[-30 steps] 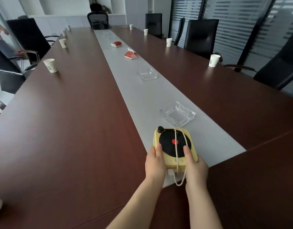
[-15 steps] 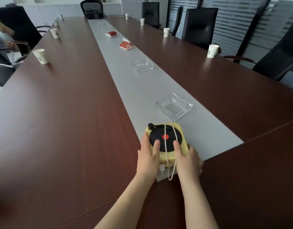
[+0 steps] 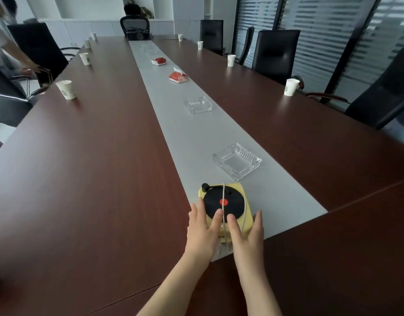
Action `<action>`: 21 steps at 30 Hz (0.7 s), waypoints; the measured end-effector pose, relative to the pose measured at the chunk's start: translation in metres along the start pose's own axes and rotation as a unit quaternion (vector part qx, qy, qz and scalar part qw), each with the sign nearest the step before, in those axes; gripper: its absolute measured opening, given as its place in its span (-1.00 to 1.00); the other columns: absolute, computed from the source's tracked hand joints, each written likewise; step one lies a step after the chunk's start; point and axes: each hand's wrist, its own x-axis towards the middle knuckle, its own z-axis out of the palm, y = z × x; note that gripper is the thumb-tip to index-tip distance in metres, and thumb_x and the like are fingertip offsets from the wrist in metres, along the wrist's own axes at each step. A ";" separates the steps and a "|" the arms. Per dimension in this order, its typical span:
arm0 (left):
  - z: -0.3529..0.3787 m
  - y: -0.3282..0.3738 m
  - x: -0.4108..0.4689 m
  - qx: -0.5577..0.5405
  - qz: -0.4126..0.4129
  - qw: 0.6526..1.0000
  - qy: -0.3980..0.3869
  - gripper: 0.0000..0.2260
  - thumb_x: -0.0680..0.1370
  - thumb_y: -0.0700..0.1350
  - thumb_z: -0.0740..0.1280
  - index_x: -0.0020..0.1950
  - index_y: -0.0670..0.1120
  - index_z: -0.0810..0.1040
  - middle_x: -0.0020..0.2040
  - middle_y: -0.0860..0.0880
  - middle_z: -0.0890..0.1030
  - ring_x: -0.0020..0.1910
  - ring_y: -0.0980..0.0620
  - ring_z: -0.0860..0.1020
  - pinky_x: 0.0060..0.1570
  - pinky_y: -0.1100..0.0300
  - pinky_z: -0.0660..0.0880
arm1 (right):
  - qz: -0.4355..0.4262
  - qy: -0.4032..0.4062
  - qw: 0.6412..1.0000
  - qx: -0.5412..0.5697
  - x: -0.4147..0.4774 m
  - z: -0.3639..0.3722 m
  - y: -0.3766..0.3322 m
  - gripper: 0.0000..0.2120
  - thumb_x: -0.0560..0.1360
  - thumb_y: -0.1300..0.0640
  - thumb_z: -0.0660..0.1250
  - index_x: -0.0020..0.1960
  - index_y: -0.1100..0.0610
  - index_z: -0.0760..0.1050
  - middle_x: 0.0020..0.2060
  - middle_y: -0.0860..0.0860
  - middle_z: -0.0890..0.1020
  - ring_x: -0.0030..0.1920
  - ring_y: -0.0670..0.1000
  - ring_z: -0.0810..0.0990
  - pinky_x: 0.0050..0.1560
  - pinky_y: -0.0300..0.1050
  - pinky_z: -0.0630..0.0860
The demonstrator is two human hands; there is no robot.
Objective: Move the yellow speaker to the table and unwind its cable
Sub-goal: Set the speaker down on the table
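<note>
The yellow speaker (image 3: 211, 201), shaped like a small record player with a black disc and red centre, rests flat on the grey runner (image 3: 196, 137) near the table's end. Its white cable (image 3: 245, 208) is still wrapped front to back over the disc, and a loop hangs off the near side between my hands. My left hand (image 3: 202, 231) lies against the near left corner, fingers straight and spread, thumb on the disc. My right hand (image 3: 246, 238) spans the near right corner the same way, one finger on top beside the cable.
A glass ashtray (image 3: 237, 161) sits just beyond the speaker, another ashtray (image 3: 198, 104) farther up the runner, then red tissue packs (image 3: 178, 77). Paper cups (image 3: 66, 89) line both table edges. Black chairs (image 3: 276, 53) surround the table. A person (image 3: 5, 42) stands at far left.
The speaker has stayed on the runner. My fingers have straightened and spread, loosening from a firmer hold on its near edge. The view has tilted up.
</note>
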 end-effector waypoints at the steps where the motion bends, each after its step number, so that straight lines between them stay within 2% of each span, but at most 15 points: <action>1: 0.000 0.001 -0.001 0.004 0.001 1.000 -0.003 -0.40 0.60 0.12 0.11 0.55 0.09 -0.11 0.58 -0.01 -0.13 0.55 0.04 -0.19 0.49 0.05 -0.10 | -0.009 0.004 1.000 0.014 -0.002 -0.002 -0.001 -0.20 0.46 -0.08 0.36 0.55 0.06 0.02 0.54 0.02 0.15 0.53 0.02 0.12 0.49 0.05 0.18; 4: 0.003 0.003 -0.003 0.012 0.011 1.000 0.004 -0.44 0.61 0.10 0.10 0.54 0.11 -0.07 0.58 -0.02 -0.16 0.55 -0.01 -0.23 0.51 0.00 -0.11 | -0.029 0.018 0.999 0.041 -0.005 -0.005 0.001 -0.39 0.49 0.00 0.35 0.48 -0.02 0.23 0.49 -0.02 0.28 0.49 -0.01 0.23 0.44 0.10 0.27; 7: 0.007 0.004 -0.001 0.025 0.033 0.999 0.031 -0.49 0.62 0.06 0.07 0.55 0.08 -0.01 0.58 -0.01 -0.17 0.54 -0.03 -0.27 0.51 -0.02 -0.13 | -0.010 0.031 0.996 0.082 -0.005 -0.007 0.002 -0.52 0.50 0.02 0.34 0.40 -0.01 0.37 0.43 -0.01 0.38 0.43 0.00 0.34 0.39 0.11 0.35; 13: 0.015 0.017 -0.003 0.032 0.108 0.992 0.055 -0.60 0.64 0.02 0.07 0.48 0.05 0.26 0.58 0.06 -0.10 0.54 0.08 -0.23 0.52 0.08 -0.11 | 0.062 0.091 0.975 0.192 0.005 -0.012 0.002 -0.61 0.50 0.19 0.35 0.31 0.20 0.45 0.24 0.12 0.57 0.15 0.04 0.56 0.20 0.01 0.50; 16: 0.018 0.026 -0.005 0.021 0.125 0.991 0.033 -0.62 0.64 0.01 0.06 0.45 0.02 0.32 0.57 0.12 -0.05 0.53 0.19 -0.19 0.52 0.15 -0.07 | 0.090 0.108 0.963 0.230 0.009 -0.014 -0.002 -0.64 0.50 0.24 0.34 0.28 0.28 0.47 0.19 0.15 0.60 0.12 0.06 0.59 0.17 0.00 0.51; 19: 0.022 0.040 -0.007 -0.037 0.123 0.992 0.001 -0.66 0.65 -0.04 0.06 0.39 -0.03 0.41 0.55 0.10 0.12 0.53 0.20 -0.06 0.39 0.36 -0.03 | 0.110 0.118 0.949 0.273 0.011 -0.019 -0.005 -0.73 0.50 0.28 0.34 0.18 0.32 0.54 -0.01 0.14 0.66 -0.05 0.06 0.63 -0.03 -0.09 0.53; 21: 0.025 0.049 -0.010 -0.074 0.108 0.991 -0.028 -0.73 0.64 -0.06 0.09 0.24 0.02 0.51 0.50 0.07 0.28 0.52 0.20 0.06 0.34 0.38 0.06 | 0.120 0.117 0.941 0.294 0.013 -0.020 -0.007 -0.77 0.48 0.27 0.37 0.11 0.31 0.57 -0.05 0.14 0.67 -0.11 0.06 0.64 -0.11 -0.12 0.52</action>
